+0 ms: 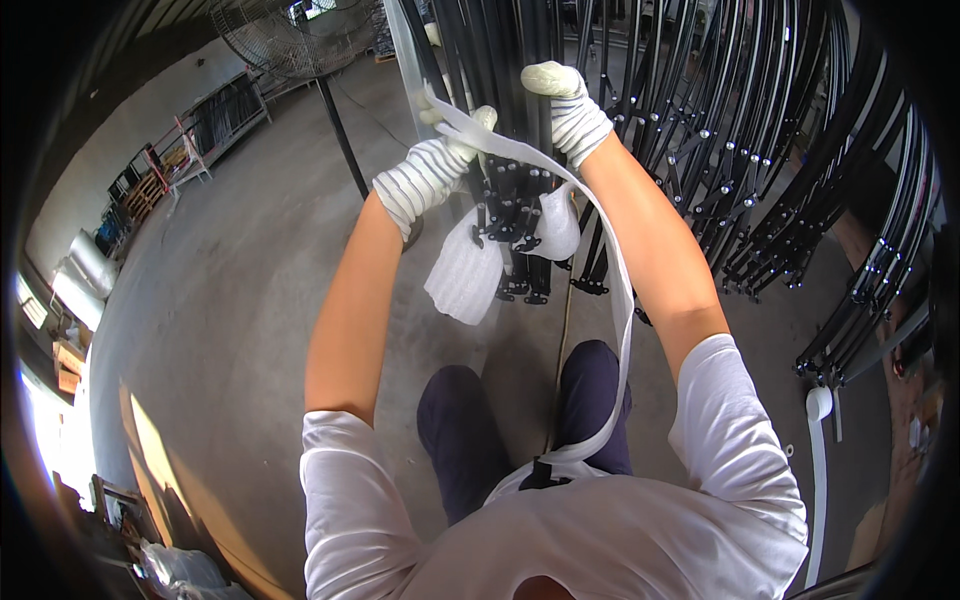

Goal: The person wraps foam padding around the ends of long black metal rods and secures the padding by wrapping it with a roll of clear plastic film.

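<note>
Both my hands wear white striped gloves with pale coated fingers. My left hand [437, 165] is closed at the left side of a bundle of black metal tubes [505, 90], with a white foam strip [620, 290] at its fingers. From there the strip arcs past my right forearm and down to my waist. My right hand [563, 98] is higher up, its fingers curled round a tube on the bundle's right side. Two white foam pieces, a wider one [466, 268] and a smaller one [556, 228], hang around the bundle's lower ends by the black hinged brackets [515, 195].
Many more black tube frames [720, 150] hang in rows at the right. A standing fan [295, 40] is at the far left. A white roll [819, 403] with a trailing strip hangs at the lower right. Racks [225, 110] and wrapped rolls [85, 270] line the left wall.
</note>
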Tool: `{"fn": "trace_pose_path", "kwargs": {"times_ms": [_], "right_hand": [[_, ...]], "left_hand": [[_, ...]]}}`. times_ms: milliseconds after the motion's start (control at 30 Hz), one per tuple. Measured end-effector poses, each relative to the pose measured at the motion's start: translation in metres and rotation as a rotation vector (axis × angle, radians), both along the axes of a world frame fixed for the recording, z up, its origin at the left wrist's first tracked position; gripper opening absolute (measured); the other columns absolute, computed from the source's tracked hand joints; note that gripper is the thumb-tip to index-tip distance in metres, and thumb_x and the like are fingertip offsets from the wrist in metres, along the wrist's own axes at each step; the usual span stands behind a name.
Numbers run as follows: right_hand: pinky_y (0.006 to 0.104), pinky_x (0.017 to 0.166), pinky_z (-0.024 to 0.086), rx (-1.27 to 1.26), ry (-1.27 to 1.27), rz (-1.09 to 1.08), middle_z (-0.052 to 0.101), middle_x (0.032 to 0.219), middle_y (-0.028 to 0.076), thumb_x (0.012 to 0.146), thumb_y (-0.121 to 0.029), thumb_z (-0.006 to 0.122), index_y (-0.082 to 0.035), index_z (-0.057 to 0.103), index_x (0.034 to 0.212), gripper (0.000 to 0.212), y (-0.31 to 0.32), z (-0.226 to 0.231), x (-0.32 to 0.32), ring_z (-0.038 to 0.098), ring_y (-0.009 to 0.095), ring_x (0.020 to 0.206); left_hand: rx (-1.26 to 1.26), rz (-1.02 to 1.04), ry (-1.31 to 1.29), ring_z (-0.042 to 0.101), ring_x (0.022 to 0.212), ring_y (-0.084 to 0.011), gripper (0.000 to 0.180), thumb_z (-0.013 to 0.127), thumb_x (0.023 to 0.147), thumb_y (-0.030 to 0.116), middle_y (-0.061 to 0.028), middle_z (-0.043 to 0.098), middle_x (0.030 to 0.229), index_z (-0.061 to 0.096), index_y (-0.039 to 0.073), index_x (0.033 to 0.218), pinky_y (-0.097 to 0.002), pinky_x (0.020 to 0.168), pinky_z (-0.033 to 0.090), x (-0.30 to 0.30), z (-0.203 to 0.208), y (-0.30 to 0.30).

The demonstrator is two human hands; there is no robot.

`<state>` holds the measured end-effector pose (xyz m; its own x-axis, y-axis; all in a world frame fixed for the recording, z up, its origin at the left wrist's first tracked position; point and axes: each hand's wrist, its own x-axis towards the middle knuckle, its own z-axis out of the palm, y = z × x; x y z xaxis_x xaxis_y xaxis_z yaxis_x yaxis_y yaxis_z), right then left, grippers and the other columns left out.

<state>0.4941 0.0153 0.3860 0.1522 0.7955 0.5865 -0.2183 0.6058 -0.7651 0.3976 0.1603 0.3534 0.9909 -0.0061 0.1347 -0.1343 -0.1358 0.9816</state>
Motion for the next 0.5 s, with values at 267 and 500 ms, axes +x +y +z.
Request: {"fn": "trace_pose_path", "kwargs": {"times_ms": [267, 500], "right_hand": [[0.0399, 0.089, 0.043, -0.018, -0.026, 0.086, 0.052, 0.11, 0.023, 0.063, -0.02, 0.069, -0.004, 0.035, 0.127, 0.074, 0.002, 0.012, -0.04, 0.055, 0.035, 0.097], [0.0388, 0.087, 0.044, -0.026, -0.082, -0.067, 0.053, 0.106, 0.022, 0.064, -0.021, 0.069, -0.004, 0.038, 0.123, 0.068, -0.003, 0.02, -0.046, 0.056, 0.033, 0.094]], "left_hand": [[0.823, 0.104, -0.083, 0.034, 0.123, -0.0294, 0.1, 0.066, 0.061, 0.057, -0.0231, 0.036, 0.13, 0.023, 0.002, 0.133, -0.0319, 0.1, 0.029, -0.035, -0.045, 0.031], [0.628, 0.049, 0.177, 0.055, 0.073, -0.0151, 0.036, 0.064, 0.074, 0.033, -0.0056, 0.062, 0.079, 0.062, 0.005, 0.096, -0.0284, 0.071, 0.042, -0.037, -0.048, 0.019]]}}
